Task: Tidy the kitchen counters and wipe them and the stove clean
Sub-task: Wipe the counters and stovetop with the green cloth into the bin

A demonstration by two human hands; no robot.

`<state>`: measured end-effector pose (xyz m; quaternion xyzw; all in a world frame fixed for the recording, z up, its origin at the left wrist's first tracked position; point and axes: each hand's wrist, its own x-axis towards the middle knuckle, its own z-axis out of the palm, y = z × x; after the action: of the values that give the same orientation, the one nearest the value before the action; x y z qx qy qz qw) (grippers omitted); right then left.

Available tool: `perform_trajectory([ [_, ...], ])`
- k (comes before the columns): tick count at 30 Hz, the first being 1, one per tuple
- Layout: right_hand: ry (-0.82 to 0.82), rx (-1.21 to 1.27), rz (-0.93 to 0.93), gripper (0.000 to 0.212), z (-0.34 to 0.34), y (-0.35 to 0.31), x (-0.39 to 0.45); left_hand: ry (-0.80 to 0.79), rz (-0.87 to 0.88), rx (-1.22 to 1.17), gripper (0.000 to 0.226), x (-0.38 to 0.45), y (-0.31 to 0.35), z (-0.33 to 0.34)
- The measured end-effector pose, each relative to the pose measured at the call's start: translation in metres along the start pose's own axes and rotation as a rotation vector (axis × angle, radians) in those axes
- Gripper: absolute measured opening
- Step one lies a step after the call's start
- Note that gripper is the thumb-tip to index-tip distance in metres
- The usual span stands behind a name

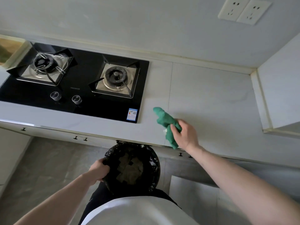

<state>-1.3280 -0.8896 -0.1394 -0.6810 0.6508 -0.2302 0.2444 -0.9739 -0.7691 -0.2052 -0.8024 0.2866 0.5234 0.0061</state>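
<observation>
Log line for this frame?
left hand: holds bin rim | right hand: grips green cloth over counter | stove: bare

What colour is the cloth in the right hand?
Green; the cloth shows clearly in the head view.

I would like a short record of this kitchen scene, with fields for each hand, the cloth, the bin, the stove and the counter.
left hand: grips the rim of the bin
right hand: holds the green cloth above the counter edge
green cloth: bunched, hanging from the hand
bin: lined with a black bag, held just below the counter edge, scraps inside
stove: black glass, two burners, two knobs, nothing on it
counter: pale, bare to the right of the stove
</observation>
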Motion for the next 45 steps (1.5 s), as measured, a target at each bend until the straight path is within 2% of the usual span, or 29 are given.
perform_trajectory([
  [4, 0.180, -0.135, 0.169, 0.021, -0.034, 0.053, 0.009, -0.001, 0.008, -0.011, 0.047, 0.004, -0.001, 0.002],
  [6, 0.206, -0.200, 0.255, 0.028, -0.046, 0.078, 0.011, 0.003, 0.010, -0.011, 0.046, 0.005, -0.001, 0.002],
  [9, 0.098, -0.287, 0.403, 0.030, -0.047, 0.107, 0.008, 0.004, 0.017, -0.002, 0.045, 0.005, 0.000, 0.002],
  [12, 0.018, -0.328, 0.475, 0.024, -0.027, 0.104, -0.008, -0.003, 0.017, 0.006, 0.044, 0.004, 0.001, 0.001],
  [15, 0.041, -0.369, 0.450, 0.015, -0.009, 0.076, -0.017, -0.004, 0.017, 0.006, 0.044, 0.005, 0.001, 0.000],
  [17, -0.010, -0.397, 0.414, 0.017, -0.003, 0.054, -0.018, -0.005, 0.017, 0.006, 0.043, 0.005, 0.001, 0.000],
  [21, -0.182, -0.339, 0.329, 0.024, 0.012, 0.010, -0.022, -0.015, 0.026, -0.004, 0.045, 0.010, 0.000, 0.002],
  [27, -0.492, -0.137, 0.074, 0.033, 0.066, -0.070, -0.061, -0.023, 0.045, -0.005, 0.045, 0.007, 0.006, 0.010],
  [29, -0.527, -0.104, 0.000, 0.034, 0.080, -0.085, -0.070, -0.014, 0.045, 0.009, 0.047, 0.005, 0.006, 0.010],
  [33, -0.449, 0.048, -0.033, 0.029, 0.068, -0.089, -0.060, -0.022, 0.040, 0.022, 0.053, 0.002, 0.008, 0.010],
  [36, -0.277, 0.122, -0.012, 0.022, 0.037, -0.074, -0.038, -0.010, 0.042, 0.029, 0.051, 0.000, 0.007, 0.009],
  [40, 0.037, 0.035, 0.105, 0.016, -0.007, -0.031, -0.009, -0.012, 0.041, 0.015, 0.050, 0.000, 0.004, 0.008],
  [45, 0.171, -0.156, 0.272, 0.019, -0.044, 0.035, 0.016, -0.020, 0.046, -0.007, 0.045, -0.006, 0.003, 0.006],
])
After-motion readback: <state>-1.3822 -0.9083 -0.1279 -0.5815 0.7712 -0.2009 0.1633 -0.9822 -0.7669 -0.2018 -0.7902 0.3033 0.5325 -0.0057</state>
